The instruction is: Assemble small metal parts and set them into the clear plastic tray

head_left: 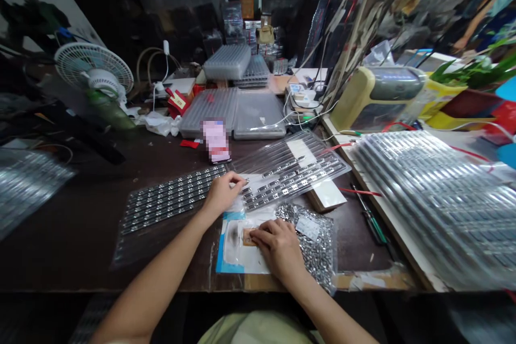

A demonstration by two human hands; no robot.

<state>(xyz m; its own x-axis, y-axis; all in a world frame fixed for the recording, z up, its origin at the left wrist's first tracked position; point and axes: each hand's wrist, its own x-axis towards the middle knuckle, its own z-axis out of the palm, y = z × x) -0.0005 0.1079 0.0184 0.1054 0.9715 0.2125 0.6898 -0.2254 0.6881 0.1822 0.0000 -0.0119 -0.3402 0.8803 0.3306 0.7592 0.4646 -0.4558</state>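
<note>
My left hand [223, 192] is pinched at the left end of a clear ribbed plastic tray [266, 157], with a small shiny metal part [246, 180] at its fingertips. That tray slants upward to the right and carries short rows of metal parts. Under my left wrist, a second tray [169, 199] has full rows of similar dark, shiny parts. My right hand [280, 247] has its fingers together over a small orange-brown patch [249, 237] on a blue and white sheet [221, 255]; whatever they pinch is hidden. Beside it lies a clear bag [318, 250] full of small metal parts.
A white box [328, 195] props the slanted tray. Stacked ribbed trays [435, 193] fill the right side, with a green-handled screwdriver [377, 226] beside them. Behind are a phone [216, 141], closed plastic cases [258, 113] and a fan [94, 70] at left.
</note>
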